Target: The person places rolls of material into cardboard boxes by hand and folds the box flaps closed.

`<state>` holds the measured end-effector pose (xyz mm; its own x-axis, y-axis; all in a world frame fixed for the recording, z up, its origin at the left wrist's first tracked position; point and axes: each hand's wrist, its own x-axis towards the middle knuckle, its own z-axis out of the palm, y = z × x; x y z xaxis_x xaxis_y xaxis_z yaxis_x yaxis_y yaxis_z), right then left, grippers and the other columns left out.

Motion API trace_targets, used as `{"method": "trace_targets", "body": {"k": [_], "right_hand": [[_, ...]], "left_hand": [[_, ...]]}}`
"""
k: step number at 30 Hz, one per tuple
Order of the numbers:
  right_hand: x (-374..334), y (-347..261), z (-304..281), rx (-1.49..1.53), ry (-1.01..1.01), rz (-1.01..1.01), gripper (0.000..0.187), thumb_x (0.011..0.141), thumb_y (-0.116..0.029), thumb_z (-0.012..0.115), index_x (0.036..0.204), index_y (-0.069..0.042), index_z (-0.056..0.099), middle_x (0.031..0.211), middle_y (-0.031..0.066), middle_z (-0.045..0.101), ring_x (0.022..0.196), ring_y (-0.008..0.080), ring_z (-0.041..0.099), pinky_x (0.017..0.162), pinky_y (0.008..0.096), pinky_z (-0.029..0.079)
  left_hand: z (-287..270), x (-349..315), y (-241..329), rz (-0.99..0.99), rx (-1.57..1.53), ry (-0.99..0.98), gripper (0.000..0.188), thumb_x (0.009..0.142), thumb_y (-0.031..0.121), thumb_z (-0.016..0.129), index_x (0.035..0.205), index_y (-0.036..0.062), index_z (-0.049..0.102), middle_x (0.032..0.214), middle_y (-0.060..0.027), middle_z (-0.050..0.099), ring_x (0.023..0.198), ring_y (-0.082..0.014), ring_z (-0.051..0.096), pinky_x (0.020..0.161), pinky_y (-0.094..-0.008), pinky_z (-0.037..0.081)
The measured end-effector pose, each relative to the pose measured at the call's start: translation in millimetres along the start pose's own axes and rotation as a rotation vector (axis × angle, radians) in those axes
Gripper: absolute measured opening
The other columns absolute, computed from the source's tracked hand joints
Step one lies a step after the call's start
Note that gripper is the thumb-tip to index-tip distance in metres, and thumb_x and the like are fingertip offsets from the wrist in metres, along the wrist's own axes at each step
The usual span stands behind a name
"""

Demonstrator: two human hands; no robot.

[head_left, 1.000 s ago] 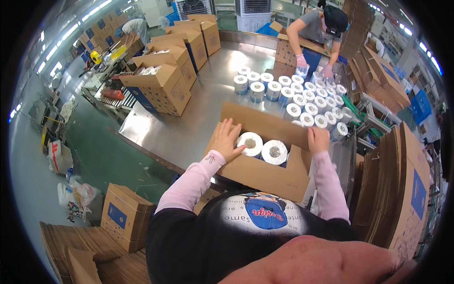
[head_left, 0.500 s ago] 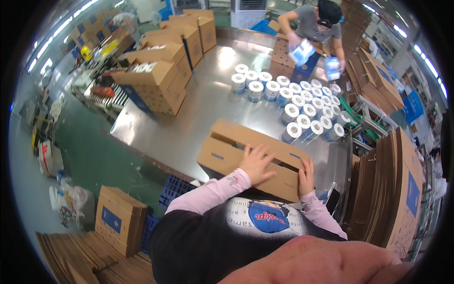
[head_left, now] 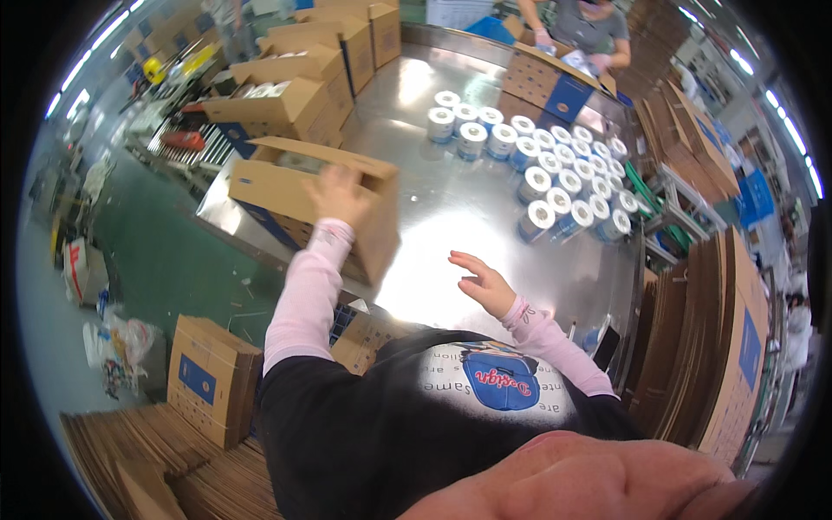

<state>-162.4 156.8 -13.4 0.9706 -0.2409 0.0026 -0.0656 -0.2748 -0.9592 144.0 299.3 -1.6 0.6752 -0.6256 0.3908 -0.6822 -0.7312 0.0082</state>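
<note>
**Box off to the left, left hand on it, right hand free**

The left hand (head_left: 340, 192) lies flat on the top edge of a brown cardboard box (head_left: 295, 195), its fingers spread over the wall nearest the person; whether they curl around the edge or only press on it is blurred, so I cannot tell. The right hand (head_left: 484, 282) hangs open above the steel table (head_left: 451, 199), fingers loose, holding nothing and touching nothing. The box sits at the table's left rim, well to the left of the person's middle, with its long axis running left to right and slightly away. So the left hand is the one on the box; the right is well apart from it, across bare metal. Beyond the right hand, further up the table, stands a cluster of wrapped white rolls (head_left: 555, 178). Flattened cartons (head_left: 693, 347) stand stacked along the right side.
</note>
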Motion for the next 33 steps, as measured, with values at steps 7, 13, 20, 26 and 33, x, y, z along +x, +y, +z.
{"method": "trace_targets", "body": {"k": [7, 13, 20, 26, 33], "right_hand": [[-123.0, 12.8, -116.9, -0.733, 0.517, 0.032, 0.045, 0.082, -0.017, 0.068, 0.125, -0.007, 0.057, 0.131, 0.0145, 0.055, 0.124, 0.0315, 0.049, 0.105, 0.0397, 0.039], [-310.7, -77.6, -274.3, -1.465, 1.275, 0.429, 0.041, 0.077, -0.018, 0.072, 0.113, -0.005, 0.058, 0.110, 0.0160, 0.060, 0.106, 0.0345, 0.056, 0.093, 0.0436, 0.045], [-420.2, -99.1, -286.4, -1.572, 1.310, 1.641, 0.063, 0.078, -0.036, 0.076, 0.126, -0.009, 0.046, 0.118, 0.0159, 0.056, 0.118, 0.0351, 0.052, 0.094, 0.0428, 0.046], [-390.3, -88.6, -283.0, -1.618, 1.183, 1.578, 0.034, 0.084, -0.023, 0.068, 0.112, -0.007, 0.056, 0.110, 0.0127, 0.058, 0.106, 0.0316, 0.059, 0.086, 0.0390, 0.052], [-311.8, -149.6, -223.8, -1.832, 0.911, 0.952, 0.015, 0.080, -0.004, 0.059, 0.094, -0.007, 0.062, 0.096, 0.0080, 0.057, 0.089, 0.0289, 0.060, 0.074, 0.0382, 0.052]], "left_hand": [[68.2, 14.7, -76.8, -0.676, 0.160, 0.104, 0.079, 0.085, 0.052, 0.062, 0.148, 0.0189, 0.028, 0.149, -0.0113, 0.032, 0.137, -0.0312, 0.030, 0.096, -0.0578, 0.040], [93.9, -141.7, 71.1, -0.110, 0.082, -0.937, 0.074, 0.090, 0.052, 0.051, 0.151, 0.0204, 0.025, 0.158, -0.0155, 0.013, 0.147, -0.0319, 0.006, 0.115, -0.0570, 0.015], [161.6, -195.5, 161.1, 0.580, -0.192, -1.260, 0.049, 0.088, 0.056, 0.056, 0.124, 0.0229, 0.062, 0.137, -0.0107, 0.051, 0.132, -0.0273, 0.043, 0.104, -0.0539, 0.037], [175.8, -170.7, 130.1, 0.345, -0.338, -1.162, 0.056, 0.084, 0.046, 0.060, 0.128, 0.0109, 0.058, 0.123, -0.0155, 0.062, 0.116, -0.0315, 0.058, 0.100, -0.0403, 0.045], [197.9, -184.8, 87.9, 0.253, -0.485, -1.147, 0.055, 0.082, 0.039, 0.066, 0.127, 0.0076, 0.058, 0.122, -0.0202, 0.062, 0.114, -0.0347, 0.058, 0.099, -0.0397, 0.046]]}}
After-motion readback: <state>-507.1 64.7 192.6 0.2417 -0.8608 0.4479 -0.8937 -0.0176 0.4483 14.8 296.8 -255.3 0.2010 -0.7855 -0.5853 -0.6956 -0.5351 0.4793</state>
